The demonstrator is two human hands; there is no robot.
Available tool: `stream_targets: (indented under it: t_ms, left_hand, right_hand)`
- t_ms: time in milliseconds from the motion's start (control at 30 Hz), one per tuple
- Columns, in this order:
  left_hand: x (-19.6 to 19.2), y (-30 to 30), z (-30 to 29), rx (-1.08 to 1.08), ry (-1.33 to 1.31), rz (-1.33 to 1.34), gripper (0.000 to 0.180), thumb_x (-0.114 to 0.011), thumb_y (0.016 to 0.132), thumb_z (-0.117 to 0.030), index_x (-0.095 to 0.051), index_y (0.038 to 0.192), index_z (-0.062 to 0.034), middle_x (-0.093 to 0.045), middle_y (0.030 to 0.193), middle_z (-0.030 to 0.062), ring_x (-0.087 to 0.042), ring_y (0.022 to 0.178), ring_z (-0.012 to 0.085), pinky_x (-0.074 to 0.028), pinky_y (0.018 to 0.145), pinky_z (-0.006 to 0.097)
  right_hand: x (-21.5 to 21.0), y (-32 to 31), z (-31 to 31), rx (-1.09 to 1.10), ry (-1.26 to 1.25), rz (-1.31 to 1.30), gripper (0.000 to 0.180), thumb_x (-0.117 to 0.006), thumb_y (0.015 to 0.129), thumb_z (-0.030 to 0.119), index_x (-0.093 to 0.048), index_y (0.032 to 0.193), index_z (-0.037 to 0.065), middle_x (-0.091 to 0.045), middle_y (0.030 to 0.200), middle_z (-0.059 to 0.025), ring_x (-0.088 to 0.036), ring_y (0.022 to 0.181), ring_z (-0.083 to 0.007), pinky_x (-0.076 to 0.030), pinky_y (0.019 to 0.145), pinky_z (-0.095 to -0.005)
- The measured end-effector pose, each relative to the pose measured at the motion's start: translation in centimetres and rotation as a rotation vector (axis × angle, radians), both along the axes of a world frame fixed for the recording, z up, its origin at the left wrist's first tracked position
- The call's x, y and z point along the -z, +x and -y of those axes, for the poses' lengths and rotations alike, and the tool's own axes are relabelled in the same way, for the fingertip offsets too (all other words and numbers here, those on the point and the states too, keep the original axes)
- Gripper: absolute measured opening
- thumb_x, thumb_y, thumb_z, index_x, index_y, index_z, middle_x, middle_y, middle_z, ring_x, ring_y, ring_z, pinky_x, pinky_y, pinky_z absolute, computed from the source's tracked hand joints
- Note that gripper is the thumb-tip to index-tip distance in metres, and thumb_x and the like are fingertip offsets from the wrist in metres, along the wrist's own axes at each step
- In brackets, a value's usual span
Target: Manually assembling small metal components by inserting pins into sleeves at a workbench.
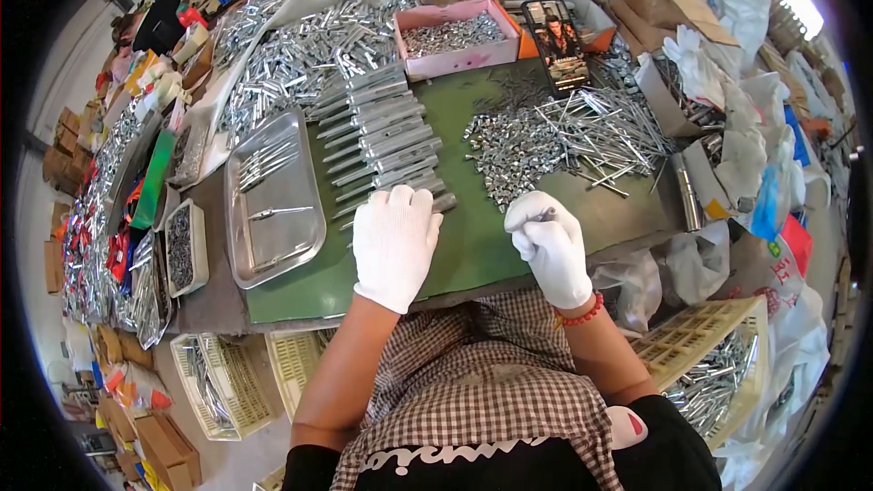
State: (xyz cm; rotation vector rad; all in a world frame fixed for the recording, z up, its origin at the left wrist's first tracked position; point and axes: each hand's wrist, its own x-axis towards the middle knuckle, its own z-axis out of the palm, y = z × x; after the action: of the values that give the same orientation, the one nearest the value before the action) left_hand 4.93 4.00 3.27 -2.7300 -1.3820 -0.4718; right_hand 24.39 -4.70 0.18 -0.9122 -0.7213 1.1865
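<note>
Several silver metal tubes with thin pointed rods lie side by side in a row on the green mat. My left hand, in a white knitted glove, is curled over the nearest metal tube of that row; its fingertips are hidden. To the right, my gloved right hand is closed with thumb and fingers together. A short grey end of a metal rod shows between them. Beyond the right hand are a heap of small metal nuts or sleeves and a pile of thin metal rods.
Left of the row stands a metal tray holding several pointed parts. A large heap of metal tubes, a pink box of small parts and a propped phone are at the back. Yellow crates stand below the table edge.
</note>
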Motion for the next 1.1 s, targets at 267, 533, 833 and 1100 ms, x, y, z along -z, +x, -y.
stream_targets:
  t_ms: [267,533,833,1100]
  left_hand:
    - [1.4,-3.5,-0.7,0.216,-0.133,0.383,0.026,-0.077,0.083,-0.013,-0.063,0.103,-0.0075,-0.067,0.1,0.0136,-0.066,0.094,0.0368,-0.053,0.08,0.043]
    - [-2.7,0.6,1.6,0.456,-0.201,0.057,0.031,-0.073,0.089,-0.028,-0.067,0.114,-0.0109,-0.066,0.093,0.008,-0.067,0.085,0.0297,-0.053,0.073,0.041]
    - [-1.4,-0.7,2.1,0.415,-0.235,0.214,0.036,-0.075,0.087,-0.022,-0.07,0.121,-0.0147,-0.065,0.085,0.0065,-0.066,0.077,0.0269,-0.052,0.067,0.038]
    - [-1.0,0.0,2.7,0.405,-0.239,0.273,0.033,-0.072,0.084,-0.012,-0.074,0.115,-0.0219,-0.061,0.079,0.0035,-0.061,0.063,0.0241,-0.05,0.058,0.036]
  right_hand:
    - [-2.7,-0.2,2.2,-0.12,-0.029,0.238,0.032,-0.049,0.104,0.012,-0.066,0.128,0.002,-0.067,0.104,-0.0039,-0.054,0.076,-0.0053,-0.047,0.07,-0.0201]
    - [-3.8,0.1,1.8,-0.121,-0.3,0.561,0.032,-0.052,0.109,0.022,-0.067,0.129,0.002,-0.071,0.087,-0.0031,-0.054,0.062,-0.0043,-0.046,0.059,-0.023]
    - [-3.0,1.0,1.9,-0.11,-0.189,0.987,0.025,-0.066,0.1,0.024,-0.071,0.103,0.0,-0.071,0.082,-0.0148,-0.068,0.071,-0.0274,-0.053,0.068,-0.036]
    - [-2.9,2.0,2.0,-0.068,-0.248,0.967,0.025,-0.07,0.096,0.025,-0.068,0.093,0.0,-0.067,0.079,-0.019,-0.067,0.072,-0.0352,-0.052,0.068,-0.0395]
